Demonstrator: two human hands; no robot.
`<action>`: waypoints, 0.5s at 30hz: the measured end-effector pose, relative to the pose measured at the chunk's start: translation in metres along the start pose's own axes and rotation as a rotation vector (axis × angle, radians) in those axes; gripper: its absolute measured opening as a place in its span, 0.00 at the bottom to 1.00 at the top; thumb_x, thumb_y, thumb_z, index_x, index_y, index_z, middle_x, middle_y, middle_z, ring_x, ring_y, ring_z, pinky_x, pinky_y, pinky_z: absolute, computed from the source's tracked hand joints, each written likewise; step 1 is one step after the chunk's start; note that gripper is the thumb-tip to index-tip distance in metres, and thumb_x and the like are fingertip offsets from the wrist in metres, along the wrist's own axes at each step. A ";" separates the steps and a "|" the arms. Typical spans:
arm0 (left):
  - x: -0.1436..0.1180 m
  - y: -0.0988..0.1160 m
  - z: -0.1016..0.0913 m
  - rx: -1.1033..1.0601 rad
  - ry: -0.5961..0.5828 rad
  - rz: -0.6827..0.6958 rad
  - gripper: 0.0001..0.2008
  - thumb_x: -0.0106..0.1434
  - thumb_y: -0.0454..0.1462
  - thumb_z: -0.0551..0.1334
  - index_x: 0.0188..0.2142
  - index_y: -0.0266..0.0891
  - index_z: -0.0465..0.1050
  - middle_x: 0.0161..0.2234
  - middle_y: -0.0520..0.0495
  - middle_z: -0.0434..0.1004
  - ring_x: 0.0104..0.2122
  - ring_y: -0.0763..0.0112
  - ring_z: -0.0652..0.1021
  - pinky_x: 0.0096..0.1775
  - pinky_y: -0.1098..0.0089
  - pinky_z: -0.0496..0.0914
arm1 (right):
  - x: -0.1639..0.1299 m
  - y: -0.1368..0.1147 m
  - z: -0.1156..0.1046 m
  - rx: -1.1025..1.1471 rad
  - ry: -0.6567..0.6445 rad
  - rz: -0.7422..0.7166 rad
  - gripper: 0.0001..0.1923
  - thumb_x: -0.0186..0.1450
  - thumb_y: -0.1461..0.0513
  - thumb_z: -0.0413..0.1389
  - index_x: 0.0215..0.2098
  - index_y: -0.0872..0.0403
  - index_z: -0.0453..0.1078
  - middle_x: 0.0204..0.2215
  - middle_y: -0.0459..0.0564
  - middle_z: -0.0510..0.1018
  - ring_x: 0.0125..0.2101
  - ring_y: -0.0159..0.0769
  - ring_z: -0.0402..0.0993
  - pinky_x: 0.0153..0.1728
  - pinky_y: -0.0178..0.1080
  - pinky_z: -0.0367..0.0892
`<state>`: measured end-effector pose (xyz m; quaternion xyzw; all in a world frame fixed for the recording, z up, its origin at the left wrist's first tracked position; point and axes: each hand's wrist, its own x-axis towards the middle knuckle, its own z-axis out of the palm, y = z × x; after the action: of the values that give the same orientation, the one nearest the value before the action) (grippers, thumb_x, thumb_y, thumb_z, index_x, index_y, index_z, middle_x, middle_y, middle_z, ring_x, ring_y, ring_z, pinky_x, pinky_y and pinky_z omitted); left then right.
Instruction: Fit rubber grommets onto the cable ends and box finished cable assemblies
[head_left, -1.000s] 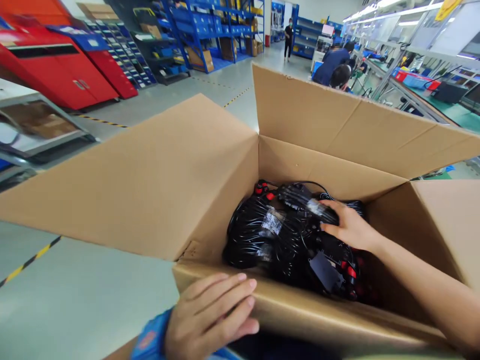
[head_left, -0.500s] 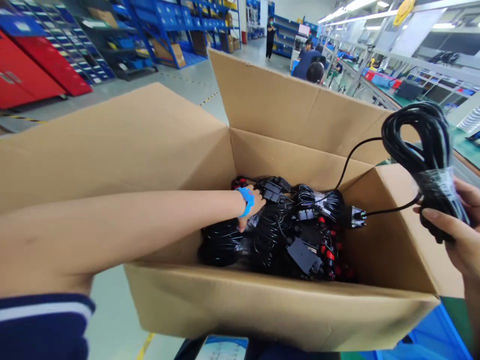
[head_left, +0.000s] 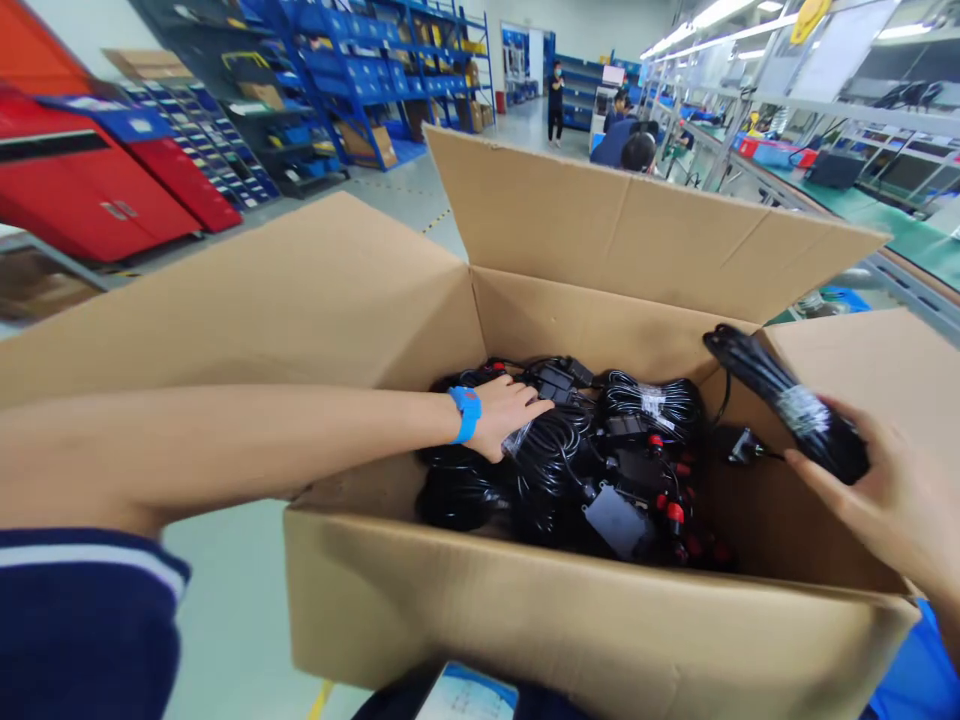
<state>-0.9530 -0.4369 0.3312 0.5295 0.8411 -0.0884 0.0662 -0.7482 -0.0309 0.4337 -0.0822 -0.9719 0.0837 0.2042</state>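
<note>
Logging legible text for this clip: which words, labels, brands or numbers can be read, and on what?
None can be read.
Small white labels on the wrapped black cable bundles in the brown cardboard box: too small.
Yellow hanging sign above the workbenches: blurred.
Blue wristband on the left hand: blank.

There is one big cardboard box (head_left: 570,610). It has three open flaps that show. Two hands are in view, one left hand (head_left: 510,412) and one right hand (head_left: 896,505). One blue wristband (head_left: 466,413) is on the left wrist. One cable bundle (head_left: 787,415) is in the right hand. More black bundles lie in the box, too tangled to count. Three people are far back.
</note>
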 end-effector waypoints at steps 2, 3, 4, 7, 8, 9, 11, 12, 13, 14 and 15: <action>-0.015 0.002 -0.023 0.110 0.097 0.026 0.51 0.46 0.42 0.73 0.68 0.34 0.57 0.58 0.29 0.70 0.54 0.44 0.74 0.54 0.54 0.64 | 0.005 -0.001 0.017 -0.063 -0.078 -0.089 0.34 0.64 0.45 0.55 0.64 0.50 0.63 0.53 0.57 0.77 0.49 0.54 0.75 0.47 0.54 0.70; -0.021 0.003 -0.035 0.154 0.151 0.036 0.50 0.48 0.41 0.73 0.68 0.34 0.57 0.60 0.28 0.69 0.55 0.43 0.73 0.55 0.53 0.63 | 0.008 -0.003 0.025 -0.103 -0.117 -0.133 0.32 0.65 0.47 0.54 0.64 0.51 0.63 0.53 0.58 0.76 0.50 0.54 0.75 0.48 0.53 0.71; -0.027 0.004 -0.048 0.197 0.204 0.048 0.50 0.49 0.41 0.73 0.69 0.34 0.56 0.61 0.27 0.68 0.55 0.43 0.72 0.55 0.51 0.63 | 0.012 -0.005 0.033 -0.151 -0.161 -0.175 0.31 0.66 0.49 0.53 0.64 0.52 0.62 0.53 0.59 0.76 0.51 0.54 0.74 0.48 0.53 0.71; -0.036 0.006 -0.083 0.331 0.325 0.113 0.50 0.51 0.40 0.72 0.70 0.38 0.54 0.62 0.28 0.67 0.57 0.44 0.71 0.56 0.49 0.61 | 0.023 -0.017 0.055 -0.313 -0.273 -0.266 0.29 0.66 0.52 0.54 0.64 0.53 0.63 0.52 0.58 0.76 0.52 0.55 0.73 0.43 0.50 0.73; -0.036 0.007 -0.093 0.367 0.365 0.146 0.48 0.53 0.39 0.71 0.70 0.41 0.53 0.63 0.29 0.67 0.57 0.45 0.70 0.57 0.48 0.60 | 0.026 -0.022 0.062 -0.350 -0.308 -0.291 0.29 0.66 0.53 0.54 0.64 0.53 0.63 0.52 0.58 0.76 0.51 0.55 0.73 0.42 0.49 0.73; -0.035 0.008 -0.103 0.399 0.408 0.177 0.46 0.55 0.37 0.70 0.70 0.43 0.54 0.63 0.31 0.68 0.58 0.47 0.70 0.57 0.48 0.60 | 0.030 -0.027 0.068 -0.374 -0.342 -0.316 0.29 0.66 0.54 0.54 0.64 0.54 0.63 0.51 0.58 0.77 0.51 0.54 0.73 0.41 0.49 0.73; -0.030 0.013 -0.122 0.448 0.500 0.224 0.39 0.60 0.34 0.66 0.69 0.50 0.56 0.63 0.37 0.69 0.59 0.51 0.70 0.59 0.49 0.58 | 0.037 -0.036 0.080 -0.406 -0.399 -0.348 0.30 0.65 0.56 0.55 0.64 0.56 0.63 0.50 0.60 0.77 0.50 0.55 0.73 0.42 0.49 0.73; -0.027 0.017 -0.131 0.467 0.538 0.242 0.36 0.63 0.33 0.64 0.68 0.53 0.57 0.63 0.40 0.69 0.59 0.54 0.70 0.59 0.49 0.58 | 0.040 -0.040 0.084 -0.410 -0.417 -0.349 0.29 0.65 0.57 0.55 0.63 0.57 0.64 0.49 0.61 0.77 0.50 0.56 0.73 0.43 0.51 0.72; -0.024 0.020 -0.142 0.487 0.562 0.255 0.33 0.65 0.32 0.62 0.67 0.55 0.58 0.63 0.42 0.69 0.59 0.56 0.69 0.60 0.50 0.57 | 0.044 -0.044 0.086 -0.388 -0.422 -0.340 0.28 0.64 0.57 0.55 0.61 0.58 0.66 0.49 0.63 0.77 0.49 0.57 0.73 0.45 0.54 0.71; -0.022 0.024 -0.154 0.508 0.569 0.266 0.33 0.66 0.32 0.61 0.67 0.56 0.58 0.63 0.44 0.69 0.59 0.57 0.69 0.60 0.50 0.57 | 0.047 -0.047 0.085 -0.312 -0.409 -0.316 0.27 0.63 0.57 0.56 0.59 0.58 0.69 0.48 0.64 0.78 0.50 0.59 0.73 0.48 0.58 0.69; -0.020 0.027 -0.166 0.530 0.560 0.277 0.33 0.66 0.33 0.62 0.67 0.56 0.57 0.64 0.45 0.68 0.59 0.57 0.69 0.60 0.49 0.57 | 0.050 -0.049 0.083 -0.205 -0.380 -0.288 0.24 0.63 0.56 0.56 0.55 0.58 0.72 0.47 0.64 0.78 0.50 0.60 0.73 0.51 0.61 0.67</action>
<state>-0.9228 -0.4066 0.4956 0.6402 0.6952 -0.1448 -0.2930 -0.8335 -0.0799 0.3881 0.0538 -0.9979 -0.0311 0.0185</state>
